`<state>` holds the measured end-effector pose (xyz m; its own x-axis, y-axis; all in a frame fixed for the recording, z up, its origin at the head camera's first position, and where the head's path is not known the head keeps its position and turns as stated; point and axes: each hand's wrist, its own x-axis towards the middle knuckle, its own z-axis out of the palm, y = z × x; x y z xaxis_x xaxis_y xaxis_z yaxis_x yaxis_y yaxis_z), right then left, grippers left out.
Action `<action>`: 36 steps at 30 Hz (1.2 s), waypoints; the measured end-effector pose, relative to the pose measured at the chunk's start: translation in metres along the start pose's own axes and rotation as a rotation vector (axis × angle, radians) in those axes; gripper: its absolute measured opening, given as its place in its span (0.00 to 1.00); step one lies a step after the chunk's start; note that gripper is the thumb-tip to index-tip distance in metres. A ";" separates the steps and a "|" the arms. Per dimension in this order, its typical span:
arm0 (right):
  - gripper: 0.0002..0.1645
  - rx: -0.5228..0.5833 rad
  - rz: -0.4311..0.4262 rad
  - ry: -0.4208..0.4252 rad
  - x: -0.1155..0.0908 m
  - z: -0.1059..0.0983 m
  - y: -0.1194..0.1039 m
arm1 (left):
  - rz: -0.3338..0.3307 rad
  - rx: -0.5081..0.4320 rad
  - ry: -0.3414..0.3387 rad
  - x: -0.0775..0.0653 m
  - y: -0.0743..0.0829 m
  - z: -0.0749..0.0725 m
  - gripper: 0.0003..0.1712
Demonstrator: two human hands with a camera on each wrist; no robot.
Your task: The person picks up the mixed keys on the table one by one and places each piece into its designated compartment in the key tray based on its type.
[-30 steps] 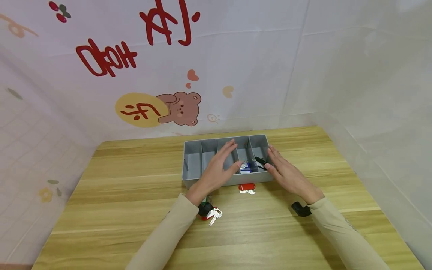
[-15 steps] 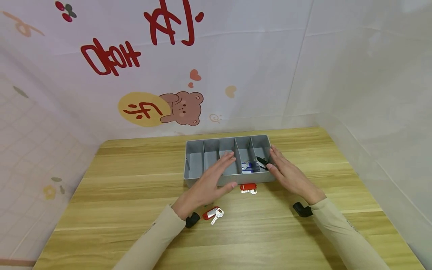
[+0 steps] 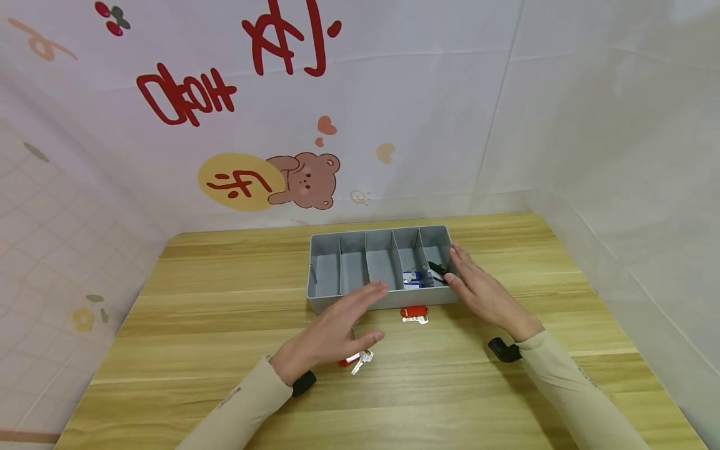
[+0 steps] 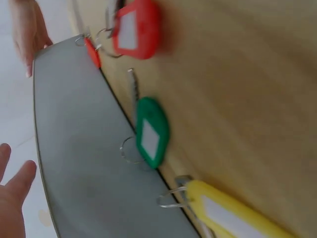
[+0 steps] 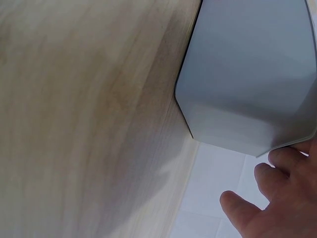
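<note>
The work looks partly done: in the grey box (image 3: 394, 300), near the far edge of the counter (image 3: 236, 275), the two rightmost compartments hold things, a black item (image 3: 437, 269) in the end one and a blue-and-white item (image 3: 412, 279) beside it. What is left appears to be the keys outside: one with a red tag (image 3: 414, 311) by the box's near wall, another key (image 3: 362, 361) closer to the counter's near edge, plus a green tag (image 4: 152, 134) and a yellow tag (image 4: 223, 213) along the box's long side.

The left hand (image 3: 332, 328) hangs in front of the box's near left corner, fingers extended, thumb apart, its grip holding nothing. The right hand (image 3: 489, 294) rests extended fingers against the box's right end, its grip not closed round it.

Compared with a second ago, the left hand has drawn back from over the compartments toward the near edge; the right hand has stayed.
</note>
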<state>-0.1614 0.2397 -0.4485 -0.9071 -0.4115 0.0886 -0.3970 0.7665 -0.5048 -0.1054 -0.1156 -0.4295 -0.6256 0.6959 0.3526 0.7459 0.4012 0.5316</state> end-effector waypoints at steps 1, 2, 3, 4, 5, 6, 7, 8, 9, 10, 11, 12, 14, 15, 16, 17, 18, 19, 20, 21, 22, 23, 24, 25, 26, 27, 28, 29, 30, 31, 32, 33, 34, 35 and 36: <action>0.42 0.000 0.001 0.000 0.000 0.000 0.000 | 0.016 0.016 -0.003 -0.002 0.000 0.001 0.40; 0.42 0.000 0.001 0.000 0.000 0.000 0.000 | 0.031 0.030 -0.006 -0.004 0.000 0.001 0.40; 0.42 0.000 0.001 0.000 0.000 0.000 0.000 | 0.045 0.043 -0.008 -0.005 0.000 0.002 0.39; 0.42 0.000 0.001 -0.002 0.000 0.000 0.000 | 0.055 0.052 -0.012 -0.007 0.000 0.002 0.39; 0.42 0.000 0.000 -0.002 0.000 0.000 0.000 | 0.061 0.064 -0.018 -0.008 0.001 0.003 0.39; 0.42 -0.002 -0.002 -0.002 0.000 0.000 0.000 | 0.067 0.071 -0.023 -0.010 0.001 0.003 0.39; 0.42 -0.002 -0.003 -0.002 0.000 0.000 0.000 | 0.068 0.080 -0.030 -0.011 0.002 0.004 0.38; 0.42 -0.002 -0.004 0.000 0.000 0.000 0.000 | 0.068 0.084 -0.035 -0.013 0.002 0.004 0.38; 0.42 -0.002 -0.004 0.001 0.001 0.001 0.000 | 0.067 0.083 -0.043 -0.014 0.002 0.004 0.38; 0.42 -0.002 -0.005 0.000 0.001 0.001 0.000 | 0.061 0.084 -0.052 -0.016 0.002 0.004 0.37; 0.42 -0.002 -0.004 0.000 0.001 0.001 0.001 | 0.056 0.082 -0.061 -0.017 0.002 0.004 0.37; 0.42 -0.001 -0.002 0.001 0.001 0.001 0.001 | 0.050 0.076 -0.069 -0.019 0.002 0.004 0.37; 0.42 0.001 0.001 -0.001 0.001 0.001 0.001 | 0.034 0.059 -0.087 -0.022 0.001 0.005 0.36; 0.42 0.001 0.002 -0.003 0.001 0.001 0.001 | 0.025 0.047 -0.097 -0.024 0.001 0.005 0.36; 0.42 0.003 0.003 -0.006 0.001 0.000 0.001 | 0.016 0.035 -0.106 -0.025 0.000 0.005 0.36; 0.42 0.003 0.004 -0.007 0.001 0.000 0.001 | 0.007 0.022 -0.115 -0.026 0.000 0.005 0.35; 0.42 0.003 0.004 -0.007 0.001 0.000 0.000 | -0.003 0.011 -0.128 -0.028 -0.001 0.005 0.35; 0.42 0.003 0.002 -0.007 0.001 0.000 0.000 | -0.014 0.006 -0.142 -0.029 -0.001 0.005 0.34; 0.42 0.002 0.001 -0.006 0.001 0.000 0.000 | -0.027 -0.001 -0.156 -0.030 -0.002 0.005 0.34; 0.42 0.001 0.000 -0.006 0.001 0.000 0.000 | -0.037 -0.009 -0.170 -0.031 -0.002 0.005 0.33; 0.42 0.002 -0.001 -0.006 0.001 0.000 -0.001 | -0.047 -0.016 -0.186 -0.032 -0.003 0.005 0.32; 0.42 0.000 -0.002 -0.004 0.001 0.000 -0.001 | -0.061 -0.022 -0.200 -0.033 -0.003 0.004 0.31; 0.42 0.001 -0.002 -0.005 0.001 -0.001 -0.001 | -0.074 -0.027 -0.216 -0.033 -0.004 0.004 0.30; 0.42 0.001 -0.002 -0.005 0.001 -0.001 -0.001 | -0.088 -0.035 -0.230 -0.034 -0.004 0.004 0.30; 0.42 0.000 -0.001 -0.005 0.001 -0.001 -0.001 | -0.099 -0.047 -0.241 -0.034 -0.005 0.003 0.29; 0.42 0.001 0.000 -0.005 0.001 -0.001 -0.001 | -0.109 -0.058 -0.252 -0.034 -0.005 0.003 0.28; 0.42 0.002 0.000 -0.006 0.001 -0.001 -0.001 | -0.121 -0.071 -0.260 -0.034 -0.006 0.003 0.28; 0.42 0.002 -0.001 -0.004 0.001 -0.001 -0.001 | -0.132 -0.079 -0.269 -0.035 -0.006 0.003 0.28; 0.42 0.003 -0.001 -0.005 0.001 0.000 -0.001 | -0.140 -0.092 -0.275 -0.034 -0.007 0.003 0.28; 0.42 0.003 -0.001 -0.004 0.001 0.000 0.000 | -0.144 -0.102 -0.279 -0.034 -0.008 0.003 0.27; 0.42 0.004 -0.002 -0.004 0.001 0.000 0.000 | -0.150 -0.111 -0.282 -0.034 -0.009 0.003 0.27; 0.42 0.004 -0.003 -0.003 0.001 0.000 0.000 | -0.154 -0.121 -0.283 -0.034 -0.010 0.003 0.27; 0.42 0.004 -0.003 -0.004 0.000 0.000 0.000 | -0.159 -0.132 -0.284 -0.034 -0.011 0.003 0.26; 0.42 0.004 -0.003 -0.004 0.000 0.000 0.000 | -0.162 -0.140 -0.285 -0.034 -0.012 0.003 0.26; 0.42 0.003 -0.004 -0.004 0.000 0.000 0.001 | -0.166 -0.150 -0.286 -0.034 -0.013 0.003 0.26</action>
<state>-0.1620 0.2400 -0.4485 -0.9050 -0.4166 0.0868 -0.4000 0.7632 -0.5074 -0.0927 -0.1426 -0.4511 -0.6303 0.7756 0.0334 0.5845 0.4458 0.6780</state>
